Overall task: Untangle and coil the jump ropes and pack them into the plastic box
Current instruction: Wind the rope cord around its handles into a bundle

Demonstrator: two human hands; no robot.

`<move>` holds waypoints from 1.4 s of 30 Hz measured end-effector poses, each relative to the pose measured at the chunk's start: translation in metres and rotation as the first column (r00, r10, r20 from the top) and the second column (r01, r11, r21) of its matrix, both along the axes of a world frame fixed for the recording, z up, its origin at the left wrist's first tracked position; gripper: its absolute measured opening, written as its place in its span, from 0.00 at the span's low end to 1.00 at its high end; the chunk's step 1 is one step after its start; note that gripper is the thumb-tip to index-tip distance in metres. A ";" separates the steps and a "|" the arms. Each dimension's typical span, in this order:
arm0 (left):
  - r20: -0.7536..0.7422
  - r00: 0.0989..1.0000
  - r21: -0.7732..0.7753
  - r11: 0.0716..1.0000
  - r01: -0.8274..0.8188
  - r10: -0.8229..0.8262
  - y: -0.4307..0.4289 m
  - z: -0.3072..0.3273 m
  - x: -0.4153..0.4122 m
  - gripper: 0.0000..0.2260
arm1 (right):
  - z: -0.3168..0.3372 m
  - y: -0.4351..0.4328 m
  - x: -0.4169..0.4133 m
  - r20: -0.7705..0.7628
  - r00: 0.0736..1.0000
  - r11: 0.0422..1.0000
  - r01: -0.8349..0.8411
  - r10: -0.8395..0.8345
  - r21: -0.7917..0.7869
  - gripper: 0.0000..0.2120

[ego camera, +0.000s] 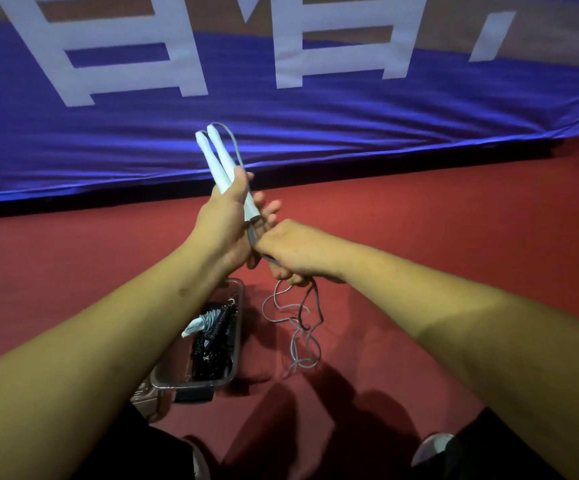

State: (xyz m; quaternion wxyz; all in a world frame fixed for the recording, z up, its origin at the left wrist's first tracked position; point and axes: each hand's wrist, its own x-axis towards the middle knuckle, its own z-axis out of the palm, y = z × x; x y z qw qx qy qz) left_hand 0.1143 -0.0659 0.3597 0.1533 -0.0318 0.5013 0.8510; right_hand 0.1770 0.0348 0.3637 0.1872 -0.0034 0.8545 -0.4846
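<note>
box (238, 317) part-hidden (by forearm (108, 341)), lettering (135, 46) cropped

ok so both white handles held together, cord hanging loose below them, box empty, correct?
Not empty. The head view shows the box holding black ropes and a pale coiled rope. The rest stands: both white handles are held together and the cord hangs loose below them.
</note>
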 end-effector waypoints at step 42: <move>0.006 0.369 -0.982 0.064 0.177 -0.929 -0.012 0.019 0.026 0.11 | 0.003 0.125 -0.024 -0.402 0.914 0.993 0.090 -0.053 0.073 0.04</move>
